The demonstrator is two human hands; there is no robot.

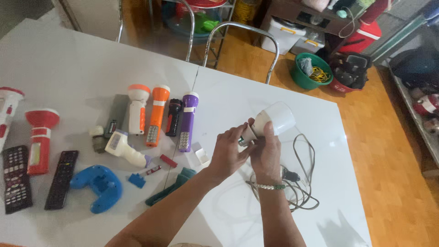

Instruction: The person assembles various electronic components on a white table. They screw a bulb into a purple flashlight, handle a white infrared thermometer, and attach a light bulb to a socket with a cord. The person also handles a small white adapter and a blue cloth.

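Observation:
A large white light bulb is held above the white table, tilted with its dome up and to the right. My right hand grips the bulb's neck and wears a beaded bracelet on the wrist. My left hand pinches the metal screw base at the bulb's lower end. Under the hands lies a coiled grey cable with a black plug.
Left of the hands lie several torches: purple, black, orange, white-orange, red. Also an infrared thermometer, two remotes, a blue handle-shaped part, a teal tool. Metal chairs stand behind the table.

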